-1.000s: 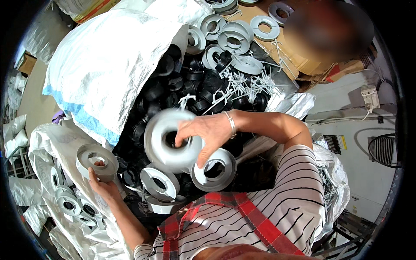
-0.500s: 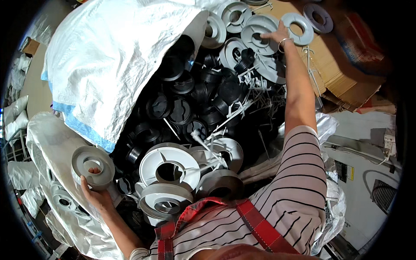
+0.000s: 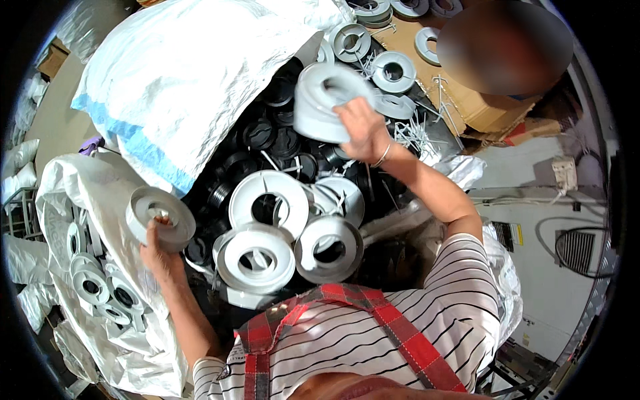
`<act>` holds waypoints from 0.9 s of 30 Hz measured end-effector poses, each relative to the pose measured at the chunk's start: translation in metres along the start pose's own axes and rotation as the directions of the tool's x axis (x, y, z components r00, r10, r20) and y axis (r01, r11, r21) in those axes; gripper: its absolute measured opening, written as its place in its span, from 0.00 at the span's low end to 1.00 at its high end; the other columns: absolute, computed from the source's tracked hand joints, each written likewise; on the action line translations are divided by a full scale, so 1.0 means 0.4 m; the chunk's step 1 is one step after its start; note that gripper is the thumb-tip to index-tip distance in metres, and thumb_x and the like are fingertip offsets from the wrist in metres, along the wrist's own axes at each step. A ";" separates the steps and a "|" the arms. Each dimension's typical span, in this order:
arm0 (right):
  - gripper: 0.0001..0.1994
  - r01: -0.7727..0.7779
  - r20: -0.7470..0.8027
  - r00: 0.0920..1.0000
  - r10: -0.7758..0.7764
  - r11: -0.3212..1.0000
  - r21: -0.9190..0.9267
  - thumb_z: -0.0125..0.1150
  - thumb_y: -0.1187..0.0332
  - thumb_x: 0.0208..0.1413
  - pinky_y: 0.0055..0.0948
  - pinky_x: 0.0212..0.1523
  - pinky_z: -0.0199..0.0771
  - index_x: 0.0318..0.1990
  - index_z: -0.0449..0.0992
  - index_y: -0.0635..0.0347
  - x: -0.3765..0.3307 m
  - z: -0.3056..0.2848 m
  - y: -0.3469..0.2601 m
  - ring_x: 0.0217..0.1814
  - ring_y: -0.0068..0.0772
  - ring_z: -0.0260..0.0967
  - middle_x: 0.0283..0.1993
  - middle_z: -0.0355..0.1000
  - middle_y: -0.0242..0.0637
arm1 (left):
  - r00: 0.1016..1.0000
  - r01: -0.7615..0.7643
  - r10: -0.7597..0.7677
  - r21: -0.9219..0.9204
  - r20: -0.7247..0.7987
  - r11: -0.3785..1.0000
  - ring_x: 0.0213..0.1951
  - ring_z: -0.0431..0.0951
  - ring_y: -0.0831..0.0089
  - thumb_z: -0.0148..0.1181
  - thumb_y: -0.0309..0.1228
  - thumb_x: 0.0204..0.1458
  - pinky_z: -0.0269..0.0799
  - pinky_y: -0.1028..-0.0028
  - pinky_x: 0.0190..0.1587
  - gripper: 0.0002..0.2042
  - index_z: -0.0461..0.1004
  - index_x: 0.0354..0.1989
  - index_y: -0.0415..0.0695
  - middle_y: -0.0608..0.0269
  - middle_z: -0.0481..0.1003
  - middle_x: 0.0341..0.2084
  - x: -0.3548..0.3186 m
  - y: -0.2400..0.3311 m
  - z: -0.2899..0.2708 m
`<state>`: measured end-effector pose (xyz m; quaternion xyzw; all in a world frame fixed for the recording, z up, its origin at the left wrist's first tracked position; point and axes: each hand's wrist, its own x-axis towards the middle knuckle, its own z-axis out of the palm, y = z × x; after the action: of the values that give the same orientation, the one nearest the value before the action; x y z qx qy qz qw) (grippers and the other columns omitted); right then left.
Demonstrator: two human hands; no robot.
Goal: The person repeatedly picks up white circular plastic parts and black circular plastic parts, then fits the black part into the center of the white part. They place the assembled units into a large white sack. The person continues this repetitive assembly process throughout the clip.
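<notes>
My left hand [image 3: 161, 250] grips a pale grey flanged plastic ring [image 3: 141, 205] beside an open white sack; some fingertips show through its hole. Over the pile, my right hand [image 3: 367, 132] is closed on the edge of a white plastic ring [image 3: 313, 110], smeared by motion. It may be more than one ring stacked; I cannot tell. Below it lies a heap of black round caps [image 3: 259, 135]. Nearer my body, several white rings [image 3: 231, 261] rest on the heap, partly stacked.
The open sack [image 3: 63, 183] at left holds more grey rings [image 3: 81, 275]. A large white sack [image 3: 193, 73] drapes over the heap's far left. White sprue sticks [image 3: 417, 139] and cardboard [image 3: 480, 110] lie at the far right, by a pale cabinet [image 3: 533, 280]. A blurred oval covers the upper right.
My right hand has come back toward me and leftward from the far rings, bringing a white ring with it. The left hand still holds its ring, shifted slightly right.
</notes>
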<state>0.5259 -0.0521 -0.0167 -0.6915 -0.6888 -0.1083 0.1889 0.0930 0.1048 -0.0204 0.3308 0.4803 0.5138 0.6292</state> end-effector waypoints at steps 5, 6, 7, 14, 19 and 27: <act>0.34 0.176 -0.005 0.984 -0.177 0.972 0.154 0.69 0.70 0.20 0.36 0.38 0.68 0.44 0.67 0.73 -0.034 -0.132 -0.339 0.41 0.45 0.62 0.37 0.62 0.46 | 0.996 -0.085 0.067 0.305 0.066 0.948 0.35 0.75 0.72 0.60 0.33 0.48 0.69 0.74 0.40 0.18 0.69 0.45 0.36 0.60 0.75 0.31 -0.070 0.055 0.024; 0.34 0.221 -0.058 0.975 -0.215 0.963 0.153 0.68 0.71 0.20 0.36 0.40 0.69 0.45 0.68 0.70 -0.048 -0.148 -0.375 0.42 0.51 0.64 0.40 0.63 0.49 | 0.979 -0.196 0.180 0.212 0.092 0.957 0.35 0.74 0.74 0.60 0.31 0.49 0.68 0.76 0.41 0.17 0.67 0.45 0.37 0.61 0.74 0.32 -0.091 0.065 0.034; 0.31 0.239 -0.049 0.971 -0.235 0.963 0.127 0.68 0.71 0.22 0.37 0.40 0.70 0.43 0.69 0.69 -0.050 -0.168 -0.421 0.42 0.50 0.64 0.40 0.63 0.48 | 0.952 -0.294 0.281 0.115 0.117 0.949 0.35 0.73 0.76 0.59 0.30 0.50 0.67 0.77 0.41 0.17 0.66 0.46 0.37 0.62 0.74 0.34 -0.113 0.070 0.031; 0.31 -0.028 0.444 0.847 -0.291 0.811 0.584 0.73 0.63 0.32 0.36 0.45 0.70 0.47 0.67 0.60 0.028 -0.318 -0.641 0.44 0.48 0.68 0.48 0.66 0.48 | 0.685 -0.707 0.703 0.406 0.193 0.578 0.45 0.71 0.69 0.60 0.27 0.47 0.67 0.71 0.47 0.23 0.61 0.51 0.37 0.55 0.69 0.44 -0.198 0.327 -0.188; 0.14 -0.297 0.338 0.929 0.148 0.844 0.446 0.62 0.67 0.48 0.25 0.35 0.68 0.37 0.71 0.69 0.177 -0.003 -0.483 0.30 0.27 0.67 0.30 0.72 0.40 | 0.485 -0.659 0.659 0.735 0.575 -0.156 0.41 0.68 0.53 0.65 0.30 0.37 0.64 0.63 0.46 0.32 0.60 0.54 0.35 0.49 0.68 0.37 0.113 0.284 -0.453; 0.20 -0.262 0.437 0.869 0.233 0.965 0.007 0.60 0.58 0.46 0.40 0.43 0.69 0.36 0.73 0.71 0.285 0.309 -0.402 0.41 0.53 0.69 0.39 0.71 0.55 | 0.724 -0.214 0.495 0.838 0.482 -0.502 0.41 0.70 0.60 0.53 0.24 0.40 0.64 0.67 0.49 0.31 0.57 0.58 0.37 0.54 0.70 0.37 0.440 0.324 -0.881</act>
<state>0.3557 0.0991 -0.0638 -0.7739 -0.6224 0.0960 0.0665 -0.2807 0.2802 -0.0616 0.7858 0.5772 0.1303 -0.1800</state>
